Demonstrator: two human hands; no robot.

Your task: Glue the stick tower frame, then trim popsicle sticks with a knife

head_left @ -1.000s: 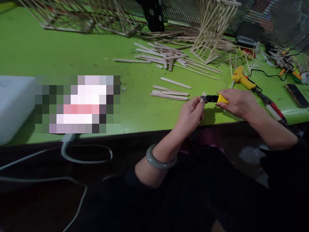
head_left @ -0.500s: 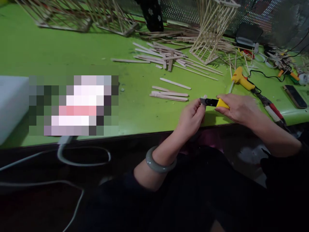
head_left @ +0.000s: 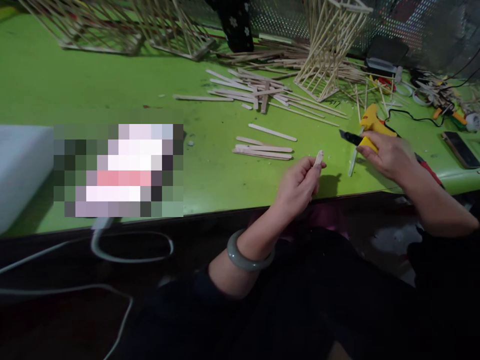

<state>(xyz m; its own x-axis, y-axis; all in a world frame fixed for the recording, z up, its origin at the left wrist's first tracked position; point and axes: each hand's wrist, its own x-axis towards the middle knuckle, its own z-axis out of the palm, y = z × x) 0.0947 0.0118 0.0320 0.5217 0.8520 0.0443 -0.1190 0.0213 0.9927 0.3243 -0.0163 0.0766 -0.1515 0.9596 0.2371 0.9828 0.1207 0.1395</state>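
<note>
My left hand (head_left: 298,182) pinches a wooden craft stick (head_left: 319,159), whose pale tip pokes up past the thumb; the rest is hidden in the fingers. Off to the right, my right hand (head_left: 390,155) grips a yellow and black utility knife (head_left: 352,138) with its dark end pointing left, apart from the stick. Just behind that hand lies a yellow glue gun (head_left: 375,121), with a clear glue stick (head_left: 352,161) on the table below the knife. Left of my left hand rest several loose craft sticks (head_left: 264,148).
Frames of thin sticks (head_left: 326,50) stand along the back of the green table (head_left: 210,185), with a heap of sticks (head_left: 255,90) before them. At right lie a phone (head_left: 460,149) and red-handled pliers (head_left: 431,174), partly covered by my arm. A white block (head_left: 22,170) sits far left.
My right hand has drawn the utility knife away from the craft stick, to the right and up. My left hand stays nearly in place, still pinching the stick.
</note>
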